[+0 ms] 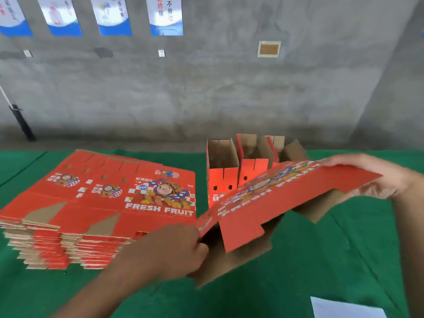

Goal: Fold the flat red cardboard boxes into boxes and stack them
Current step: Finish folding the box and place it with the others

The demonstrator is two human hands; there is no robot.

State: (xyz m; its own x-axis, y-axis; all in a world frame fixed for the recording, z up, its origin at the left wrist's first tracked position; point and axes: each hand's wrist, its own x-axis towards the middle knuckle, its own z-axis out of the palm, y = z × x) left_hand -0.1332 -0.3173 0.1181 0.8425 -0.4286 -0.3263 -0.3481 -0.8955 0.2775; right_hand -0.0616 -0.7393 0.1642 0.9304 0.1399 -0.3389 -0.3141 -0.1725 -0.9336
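White paper point(344, 308) lying nearest on green cloth point(298, 283). Left hand point(169, 251) pinching near corner of flat red box point(275, 198), fingers curled tight. Right hand point(376, 177) gripping far end. Box floating over cloth, long side running left-near to right-far. Flat stack point(96, 203) sitting left. Folded boxes point(241, 166) standing behind. Grey wall point(206, 88) hanging posters point(165, 14).

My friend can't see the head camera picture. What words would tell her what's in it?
Two hands hold a flat red cardboard box above a green table, the left hand gripping its near end and the right hand its far end. A stack of flat boxes lies left; folded boxes stand behind.
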